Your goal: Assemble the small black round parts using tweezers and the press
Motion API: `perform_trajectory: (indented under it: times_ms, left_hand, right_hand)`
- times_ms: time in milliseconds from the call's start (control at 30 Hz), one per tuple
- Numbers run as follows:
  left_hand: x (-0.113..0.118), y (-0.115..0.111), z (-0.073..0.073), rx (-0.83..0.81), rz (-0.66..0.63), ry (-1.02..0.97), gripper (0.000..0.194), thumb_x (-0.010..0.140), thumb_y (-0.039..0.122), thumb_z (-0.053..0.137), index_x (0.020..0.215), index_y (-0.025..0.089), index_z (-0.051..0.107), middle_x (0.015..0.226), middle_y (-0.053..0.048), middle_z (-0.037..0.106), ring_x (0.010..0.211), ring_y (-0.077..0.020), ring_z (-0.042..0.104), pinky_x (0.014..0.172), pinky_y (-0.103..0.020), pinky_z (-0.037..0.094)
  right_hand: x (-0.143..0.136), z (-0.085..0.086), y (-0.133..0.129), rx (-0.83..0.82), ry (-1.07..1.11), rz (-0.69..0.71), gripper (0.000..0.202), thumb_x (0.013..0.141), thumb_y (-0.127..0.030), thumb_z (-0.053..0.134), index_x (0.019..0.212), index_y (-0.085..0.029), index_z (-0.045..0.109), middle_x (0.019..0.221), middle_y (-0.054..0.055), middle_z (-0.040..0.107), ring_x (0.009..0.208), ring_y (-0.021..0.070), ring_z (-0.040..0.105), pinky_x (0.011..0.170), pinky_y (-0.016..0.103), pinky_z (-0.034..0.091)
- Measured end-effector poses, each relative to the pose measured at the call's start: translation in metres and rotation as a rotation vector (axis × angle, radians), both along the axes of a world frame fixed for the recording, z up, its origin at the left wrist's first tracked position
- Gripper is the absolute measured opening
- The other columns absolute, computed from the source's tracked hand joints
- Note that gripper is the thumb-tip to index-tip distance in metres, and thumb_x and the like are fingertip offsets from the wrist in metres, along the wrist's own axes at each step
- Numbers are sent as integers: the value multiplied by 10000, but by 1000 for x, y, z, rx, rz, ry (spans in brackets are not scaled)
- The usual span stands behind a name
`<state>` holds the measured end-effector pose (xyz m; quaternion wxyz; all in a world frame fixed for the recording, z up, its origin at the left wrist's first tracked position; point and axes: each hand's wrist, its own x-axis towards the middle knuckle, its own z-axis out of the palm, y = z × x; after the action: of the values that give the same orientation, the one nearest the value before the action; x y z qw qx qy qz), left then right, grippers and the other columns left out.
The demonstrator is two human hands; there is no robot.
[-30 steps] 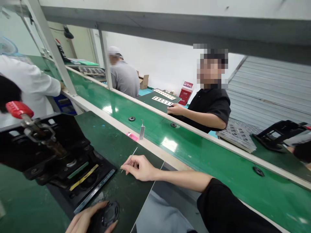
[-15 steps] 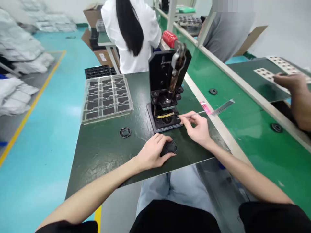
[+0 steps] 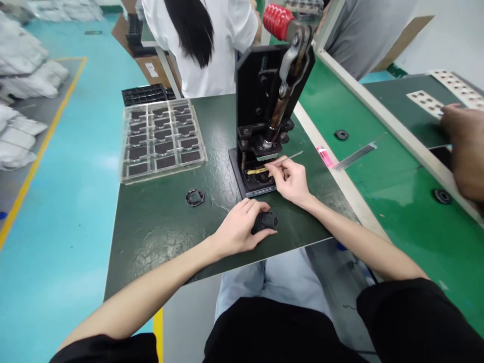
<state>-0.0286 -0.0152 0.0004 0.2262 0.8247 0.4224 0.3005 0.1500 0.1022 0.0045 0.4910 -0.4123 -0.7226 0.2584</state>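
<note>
Factory workshop | press (image 3: 270, 116) on bench (image 3: 159, 227) | green conveyor (image 3: 408, 212) | floor (image 3: 94, 151) w/ yellow lines (image 3: 49, 146)

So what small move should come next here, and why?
Probably the right hand should ease sideways, clear of the press: its fingers, pinching a thin rod, are beside the yellow strip, likely blocking access for the round part in the left hand.

Bench (image 3: 159, 217) dark green. At one, press (image 3: 251, 91) black, its handle (image 3: 278, 22) red; strip (image 3: 257, 171) on it yellow. At five, disc (image 3: 269, 220) in my left hand (image 3: 242, 224) black. At two, rod (image 3: 293, 157) in my right hand (image 3: 290, 180) silvery grey; cards (image 3: 425, 102) cream, dotted brown. At three, belt (image 3: 401, 201) bright green. At nine, floor (image 3: 86, 166) turquoise. My jeans (image 3: 272, 282) at six pale blue.
</note>
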Motion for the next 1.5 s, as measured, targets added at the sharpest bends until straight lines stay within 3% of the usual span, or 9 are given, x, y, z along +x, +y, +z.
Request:
perform_trajectory:
  times_ms: [167,300,433,733,1233,1500]
  left_hand:
    - [-1,2,-2,14,31,-18,479,894,461,766,1195,192,509,1082,-82,682,1011,-250,677,876,-403,591]
    - [0,2,-3,8,41,-9,499,893,456,768,1222,196,498,1080,-79,678,1005,-249,679,865,-403,595]
    - [1,1,-3,7,46,-15,496,888,469,771,1200,193,502,1077,-78,674,1000,-246,677,860,-394,593]
    - [2,1,-1,-6,39,-1,453,915,465,739,1194,196,507,1091,-85,673,1016,-249,667,869,-405,582]
    - [3,0,-7,13,47,-20,480,904,406,765,1236,206,482,1112,-80,681,1022,-240,674,868,-397,589]
    - [5,-1,-6,-8,57,-39,429,904,390,760,1191,212,496,1104,-76,693,1017,-237,680,869,-396,591]
  right_hand:
    - [24,13,-35,-131,86,14,357,958,-521,645,818,-192,654,691,14,635,557,109,547,496,248,387]
    - [39,9,-68,-346,15,131,406,941,-549,659,770,-181,668,641,14,643,518,101,535,480,238,394]
    - [39,4,-78,-402,-54,195,360,952,-493,655,795,-170,688,661,15,668,484,83,502,444,226,347]
    - [35,1,-82,-243,-202,229,182,963,-275,626,817,-179,677,700,2,666,542,87,527,515,231,373]
    - [32,-6,-86,6,-346,201,175,996,-227,568,895,-171,699,756,22,696,561,96,566,544,241,406]
    - [29,-6,-87,53,-411,185,175,992,-221,544,862,-190,656,758,30,714,611,130,617,580,273,430]
